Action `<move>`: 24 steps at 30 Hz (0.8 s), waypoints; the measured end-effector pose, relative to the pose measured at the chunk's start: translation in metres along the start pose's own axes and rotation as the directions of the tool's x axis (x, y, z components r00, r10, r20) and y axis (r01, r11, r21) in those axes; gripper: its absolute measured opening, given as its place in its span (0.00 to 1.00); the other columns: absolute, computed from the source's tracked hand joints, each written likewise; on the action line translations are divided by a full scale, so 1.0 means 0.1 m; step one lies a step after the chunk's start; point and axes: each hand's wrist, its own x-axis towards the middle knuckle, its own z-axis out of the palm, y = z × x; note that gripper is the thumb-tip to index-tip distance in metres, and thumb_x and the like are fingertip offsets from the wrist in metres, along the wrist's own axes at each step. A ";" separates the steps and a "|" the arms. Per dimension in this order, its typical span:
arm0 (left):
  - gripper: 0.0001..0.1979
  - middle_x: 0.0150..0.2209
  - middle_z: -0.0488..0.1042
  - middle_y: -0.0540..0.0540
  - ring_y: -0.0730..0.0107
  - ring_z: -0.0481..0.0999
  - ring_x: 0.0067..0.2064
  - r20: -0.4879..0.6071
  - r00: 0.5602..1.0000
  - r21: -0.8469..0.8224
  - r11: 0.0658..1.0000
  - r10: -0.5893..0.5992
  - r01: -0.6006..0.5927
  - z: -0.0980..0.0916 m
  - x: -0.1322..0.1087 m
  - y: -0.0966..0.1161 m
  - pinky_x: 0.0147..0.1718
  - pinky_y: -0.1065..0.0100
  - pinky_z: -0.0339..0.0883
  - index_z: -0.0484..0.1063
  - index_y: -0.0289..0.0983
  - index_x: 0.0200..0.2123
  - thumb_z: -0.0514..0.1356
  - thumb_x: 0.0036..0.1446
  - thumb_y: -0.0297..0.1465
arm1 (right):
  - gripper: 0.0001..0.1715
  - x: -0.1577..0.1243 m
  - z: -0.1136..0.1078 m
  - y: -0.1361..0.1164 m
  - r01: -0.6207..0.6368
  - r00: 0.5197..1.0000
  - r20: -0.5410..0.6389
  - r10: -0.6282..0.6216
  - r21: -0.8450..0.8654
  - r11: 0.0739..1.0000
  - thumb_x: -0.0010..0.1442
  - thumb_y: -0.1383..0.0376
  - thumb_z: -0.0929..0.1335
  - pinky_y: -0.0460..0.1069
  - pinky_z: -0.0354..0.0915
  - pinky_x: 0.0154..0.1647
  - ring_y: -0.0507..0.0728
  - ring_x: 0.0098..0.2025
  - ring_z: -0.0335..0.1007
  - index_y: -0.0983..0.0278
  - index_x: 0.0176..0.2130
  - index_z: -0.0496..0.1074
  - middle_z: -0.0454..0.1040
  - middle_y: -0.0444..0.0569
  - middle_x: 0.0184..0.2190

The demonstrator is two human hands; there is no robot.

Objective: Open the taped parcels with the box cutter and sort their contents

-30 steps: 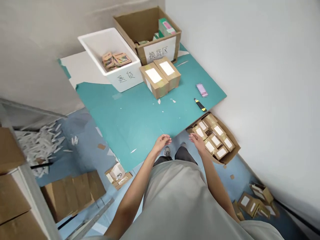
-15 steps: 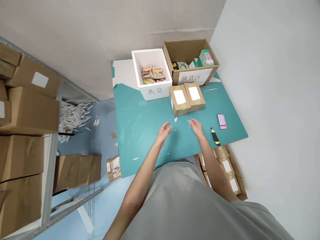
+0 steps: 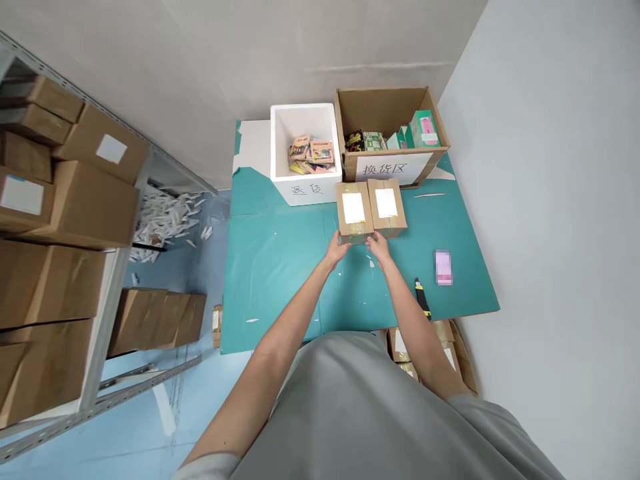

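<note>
Two small cardboard boxes with white labels stand side by side on the teal table [image 3: 280, 267]. My left hand [image 3: 336, 251] and my right hand [image 3: 379, 247] both reach to the near face of the left box [image 3: 355, 212], fingers curled against its lower edge and touching it. The right box [image 3: 387, 206] sits just beside it, untouched. Whether my fingers have a firm hold on the box does not show.
A white foam bin [image 3: 306, 155] of packets and an open labelled carton [image 3: 393, 135] stand at the table's back. A utility knife [image 3: 421, 297] and a pink item [image 3: 443, 267] lie at the right. A shelf of cartons [image 3: 55, 233] stands left; a floor box of small parcels [image 3: 440, 343] lies by my feet.
Both hands have moved forward across the table from mid-air to the near face of the left small box. My view has shifted closer to the table.
</note>
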 end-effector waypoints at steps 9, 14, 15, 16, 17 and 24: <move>0.47 0.81 0.64 0.31 0.53 0.88 0.56 -0.118 0.993 0.005 1.000 0.013 -0.013 -0.46 -0.59 -0.51 0.54 0.58 0.84 0.63 0.38 0.81 0.71 0.61 0.27 | 0.25 -0.93 -0.04 0.47 0.037 0.983 0.180 -0.019 -0.098 0.995 0.66 0.58 0.77 0.60 0.82 0.58 0.64 0.43 0.89 0.58 0.61 0.84 0.90 0.49 0.43; 0.42 0.80 0.68 0.31 0.57 0.90 0.51 -0.191 0.981 -0.011 0.999 -0.045 0.044 -0.95 -1.29 -1.10 0.53 0.55 0.86 0.66 0.38 0.79 0.70 0.63 0.29 | 0.31 -2.03 0.03 1.05 0.095 0.956 0.292 -0.038 -0.182 0.979 0.67 0.53 0.78 0.59 0.82 0.56 0.63 0.42 0.89 0.55 0.66 0.83 0.89 0.50 0.52; 0.41 0.79 0.69 0.31 0.56 0.90 0.51 -0.211 0.976 -0.027 0.998 -0.058 0.054 -1.04 -1.41 -1.20 0.55 0.54 0.86 0.68 0.38 0.78 0.69 0.63 0.29 | 0.30 -2.19 0.03 1.14 0.101 0.935 0.353 -0.024 -0.202 0.974 0.68 0.53 0.77 0.58 0.82 0.55 0.64 0.41 0.89 0.54 0.66 0.83 0.90 0.50 0.49; 0.40 0.79 0.69 0.32 0.55 0.90 0.53 -0.232 0.970 -0.048 0.997 -0.070 0.061 -1.13 -1.51 -1.29 0.57 0.53 0.86 0.68 0.37 0.78 0.69 0.63 0.29 | 0.29 -2.29 0.02 1.19 0.100 0.912 0.411 0.002 -0.225 0.969 0.68 0.53 0.77 0.59 0.82 0.54 0.64 0.40 0.88 0.54 0.65 0.84 0.90 0.49 0.44; 0.40 0.79 0.70 0.32 0.54 0.89 0.56 -0.257 0.963 -0.070 0.995 -0.081 0.065 -1.21 -1.59 -1.38 0.60 0.51 0.85 0.69 0.37 0.78 0.69 0.63 0.29 | 0.27 -2.33 -0.01 1.22 0.096 0.894 0.447 0.026 -0.249 0.964 0.69 0.53 0.77 0.59 0.81 0.54 0.65 0.39 0.88 0.55 0.64 0.85 0.89 0.48 0.39; 0.40 0.83 0.60 0.27 0.41 0.75 0.76 -0.265 0.928 -0.116 0.964 -0.263 0.240 -1.39 -1.86 -1.78 0.71 0.52 0.76 0.64 0.33 0.80 0.68 0.69 0.33 | 0.35 -1.04 -0.16 0.71 0.194 0.980 0.093 -0.174 -0.305 0.932 0.67 0.63 0.76 0.64 0.70 0.77 0.66 0.62 0.83 0.62 0.70 0.77 0.77 0.61 0.73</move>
